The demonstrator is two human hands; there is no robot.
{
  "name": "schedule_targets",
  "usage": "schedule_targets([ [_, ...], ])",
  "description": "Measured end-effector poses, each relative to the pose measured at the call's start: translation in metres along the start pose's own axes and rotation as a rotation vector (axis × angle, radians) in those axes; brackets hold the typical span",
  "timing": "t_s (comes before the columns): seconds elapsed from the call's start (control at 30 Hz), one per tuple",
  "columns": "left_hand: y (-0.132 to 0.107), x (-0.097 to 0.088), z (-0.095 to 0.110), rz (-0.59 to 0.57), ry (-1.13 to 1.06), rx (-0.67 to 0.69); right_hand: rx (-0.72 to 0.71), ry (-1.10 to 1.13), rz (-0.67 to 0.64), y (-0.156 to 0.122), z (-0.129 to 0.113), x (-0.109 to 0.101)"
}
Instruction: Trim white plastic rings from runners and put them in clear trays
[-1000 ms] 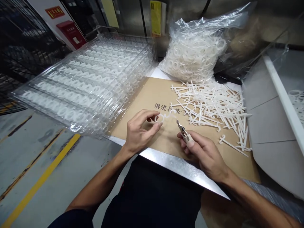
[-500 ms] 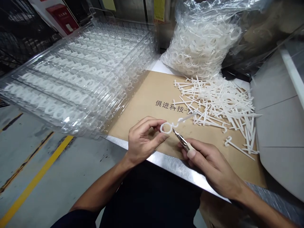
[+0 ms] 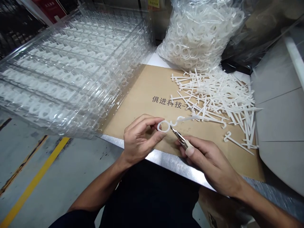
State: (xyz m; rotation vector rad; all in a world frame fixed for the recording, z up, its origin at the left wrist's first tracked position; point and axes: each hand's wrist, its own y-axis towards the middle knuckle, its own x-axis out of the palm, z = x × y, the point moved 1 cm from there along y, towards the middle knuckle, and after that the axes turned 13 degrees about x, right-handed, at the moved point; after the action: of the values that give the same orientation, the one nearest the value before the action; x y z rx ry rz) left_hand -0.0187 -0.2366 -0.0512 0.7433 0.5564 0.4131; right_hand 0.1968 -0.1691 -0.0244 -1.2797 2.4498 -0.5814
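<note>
White plastic ring hook point(image 3: 158, 126) sits pinched by the fingers of the left hand point(image 3: 140, 139), stem pointing right; the right hand point(image 3: 209, 161) clamps small nippers point(image 3: 180, 140), their tips just beside the ring.

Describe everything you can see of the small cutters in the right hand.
The small nippers have pointed metal jaws and a cream-coloured handle sleeve. The right hand grips them between thumb and fingers, tilted with the tips up and left, above a brown cardboard sheet. The tips sit at a white plastic ring-and-hook piece; whether they touch it cannot be told.
</note>
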Motion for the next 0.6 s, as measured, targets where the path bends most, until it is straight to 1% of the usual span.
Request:
schedule_targets([
  [0.3, -0.0004, 0.0012, -0.0007, 0.02, -0.017, 0.013, 0.0, -0.01, -0.002, -0.0001, -0.0008, -0.0004],
  [0.6, -0.0006, 0.0008, 0.0007, -0.021, -0.003, 0.038, -0.005, -0.018, 0.014, -0.0007, -0.0005, 0.0005],
])
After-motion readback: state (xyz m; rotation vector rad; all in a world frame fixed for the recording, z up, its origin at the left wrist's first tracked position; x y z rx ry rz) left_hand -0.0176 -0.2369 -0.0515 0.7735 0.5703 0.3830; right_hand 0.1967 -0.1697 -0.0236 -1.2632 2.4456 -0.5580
